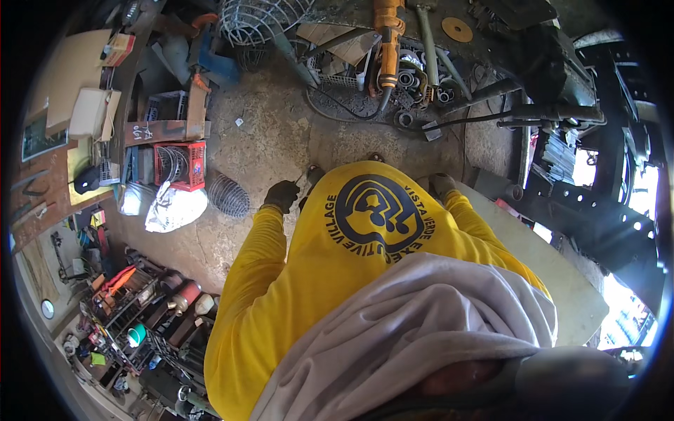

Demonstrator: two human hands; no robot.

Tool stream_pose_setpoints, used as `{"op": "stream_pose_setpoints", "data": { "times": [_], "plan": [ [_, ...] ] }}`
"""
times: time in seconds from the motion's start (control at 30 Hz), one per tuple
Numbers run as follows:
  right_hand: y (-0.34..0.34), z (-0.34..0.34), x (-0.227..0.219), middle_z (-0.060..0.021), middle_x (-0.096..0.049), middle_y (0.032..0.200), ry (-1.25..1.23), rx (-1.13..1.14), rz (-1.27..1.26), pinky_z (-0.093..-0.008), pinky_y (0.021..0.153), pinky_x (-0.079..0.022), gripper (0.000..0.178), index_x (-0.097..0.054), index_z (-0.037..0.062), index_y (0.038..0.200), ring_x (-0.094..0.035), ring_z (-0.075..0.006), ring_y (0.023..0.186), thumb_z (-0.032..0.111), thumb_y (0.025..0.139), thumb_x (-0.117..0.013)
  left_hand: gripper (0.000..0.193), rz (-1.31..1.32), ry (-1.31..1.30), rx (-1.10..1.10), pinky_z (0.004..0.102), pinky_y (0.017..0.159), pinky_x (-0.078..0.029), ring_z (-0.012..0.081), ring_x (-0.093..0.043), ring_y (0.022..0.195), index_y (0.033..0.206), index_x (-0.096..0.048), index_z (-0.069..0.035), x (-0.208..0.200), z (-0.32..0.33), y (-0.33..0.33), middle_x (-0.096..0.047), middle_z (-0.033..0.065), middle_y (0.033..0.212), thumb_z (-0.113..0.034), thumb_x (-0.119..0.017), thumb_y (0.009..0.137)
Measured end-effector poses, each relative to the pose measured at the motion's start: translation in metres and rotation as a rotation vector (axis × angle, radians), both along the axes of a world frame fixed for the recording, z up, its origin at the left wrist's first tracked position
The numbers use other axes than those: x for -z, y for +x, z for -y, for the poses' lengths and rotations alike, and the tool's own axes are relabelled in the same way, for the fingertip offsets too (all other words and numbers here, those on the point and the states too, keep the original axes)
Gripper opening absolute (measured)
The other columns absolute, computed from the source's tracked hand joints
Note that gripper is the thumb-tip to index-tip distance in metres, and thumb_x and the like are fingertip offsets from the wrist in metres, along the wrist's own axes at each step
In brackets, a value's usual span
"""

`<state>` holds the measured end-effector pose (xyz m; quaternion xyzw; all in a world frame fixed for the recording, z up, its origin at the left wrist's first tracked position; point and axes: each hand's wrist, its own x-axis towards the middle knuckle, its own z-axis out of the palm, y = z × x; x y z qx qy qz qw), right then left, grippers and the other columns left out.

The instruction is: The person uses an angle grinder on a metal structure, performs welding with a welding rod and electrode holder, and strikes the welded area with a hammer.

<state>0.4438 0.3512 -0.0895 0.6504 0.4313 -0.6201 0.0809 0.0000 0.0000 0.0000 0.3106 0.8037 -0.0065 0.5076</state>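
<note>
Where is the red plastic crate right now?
The red crate sits on the concrete floor at the person's left, beside a white bag and a round wire cage.

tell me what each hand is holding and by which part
The left hand grips a small pale metallic piece by its near end; what it is cannot be told. The right hand appears empty.

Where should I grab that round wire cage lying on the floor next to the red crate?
Probably the wire cage is best taken at its open rim, which seems to face the red crate. It lies on its side, so a hand could come down from above and hook fingers through the wires. The left hand is the nearer one.
</note>
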Motion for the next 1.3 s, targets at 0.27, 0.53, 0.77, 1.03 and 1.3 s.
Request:
{"op": "stream_pose_setpoints", "data": {
  "times": [0.27,0.53,0.77,1.03,1.3],
  "plan": [
    [-0.028,-0.011,-0.039,-0.0113,-0.066,0.070,0.044,-0.183,0.034,-0.0398,0.054,-0.050,0.025,-0.069,0.0012,0.089,-0.063,-0.0251,0.058,0.026,0.093,-0.065,0.023,-0.021,0.191,-0.027,0.0353,0.056,-0.059,0.0194,-0.074,0.084,0.116,-0.068,-0.006,0.030,0.027,-0.009,-0.073,0.0052,0.104,-0.016,-0.057,0.098],
    [-0.069,-0.010,-0.062,-0.0099,-0.068,0.075,0.148,-0.371,0.084,-0.0398,0.061,-0.047,0.031,-0.070,0.0043,0.084,-0.063,-0.0233,0.064,0.031,0.096,-0.058,0.024,0.021,0.170,-0.201,0.0386,0.072,-0.057,0.0234,-0.071,0.091,0.110,-0.072,-0.010,0.048,0.054,-0.028,-0.074,0.0063,0.100,-0.024,-0.060,0.096],
    [-0.112,0.021,-0.049,-0.0097,-0.069,0.077,0.346,-0.635,0.097,-0.0375,0.062,-0.048,0.031,-0.070,0.0049,0.088,-0.061,-0.0216,0.061,0.033,0.096,-0.059,0.027,-0.155,0.189,0.372,0.0352,0.078,-0.057,0.0201,-0.072,0.088,0.113,-0.073,-0.008,0.051,0.080,-0.097,-0.073,0.0083,0.105,-0.026,-0.061,0.095],
    [-0.180,0.085,-0.069,-0.0103,-0.070,0.083,0.151,-0.146,-0.014,-0.0373,0.066,-0.053,0.026,-0.070,0.0018,0.099,-0.067,-0.0240,0.072,0.026,0.095,-0.061,0.023,0.285,0.144,-0.680,0.0365,0.049,-0.053,0.0181,-0.064,0.060,0.107,-0.068,-0.008,0.032,0.098,-0.166,-0.071,0.0053,0.083,-0.026,-0.055,0.099],
    [-0.163,0.143,-0.046,-0.0093,-0.070,0.087,0.332,-0.033,-0.010,-0.0356,0.066,-0.053,0.029,-0.067,-0.0012,0.105,-0.067,-0.0220,0.071,0.026,0.094,-0.063,0.032,0.281,0.446,-0.394,0.0322,0.061,-0.053,0.0189,-0.068,0.075,0.126,-0.065,-0.007,-0.040,0.038,-0.219,-0.072,0.0081,0.096,-0.023,-0.058,0.098]
  ]
}}
